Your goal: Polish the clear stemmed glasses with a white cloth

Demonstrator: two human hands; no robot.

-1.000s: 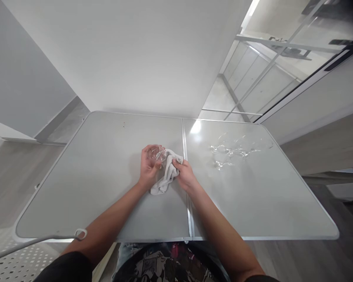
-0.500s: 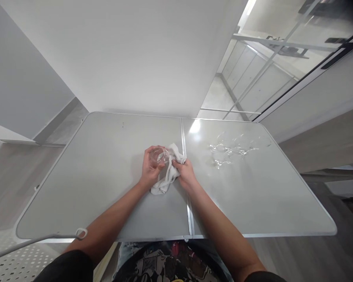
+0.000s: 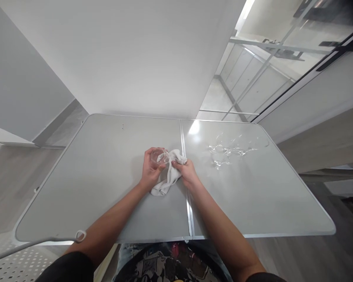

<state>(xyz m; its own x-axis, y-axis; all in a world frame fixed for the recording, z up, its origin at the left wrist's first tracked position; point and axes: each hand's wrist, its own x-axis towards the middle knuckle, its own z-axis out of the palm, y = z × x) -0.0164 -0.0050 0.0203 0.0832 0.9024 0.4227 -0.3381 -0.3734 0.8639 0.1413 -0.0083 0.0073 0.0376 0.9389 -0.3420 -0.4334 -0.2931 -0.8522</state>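
My left hand (image 3: pixel 150 170) is wrapped round a small clear glass (image 3: pixel 159 156) held over the middle of a grey folding table (image 3: pixel 100 184). My right hand (image 3: pixel 186 172) grips a white cloth (image 3: pixel 167 178) and presses it against the side of the glass. The cloth's loose end hangs down to the tabletop between my two hands. Both hands sit close together, just left of the table's centre seam.
Several clear stemmed glasses (image 3: pixel 229 150) lie or stand on the right half of the table, hard to tell apart. A white wall rises behind the table. A glass partition with metal frames (image 3: pixel 267 51) is at the back right. A perforated white surface (image 3: pixel 14 262) is at the lower left.
The hands stay in the same place on the table. My right hand has shifted the cloth slightly against the glass, and the glass has turned a little in my left hand.
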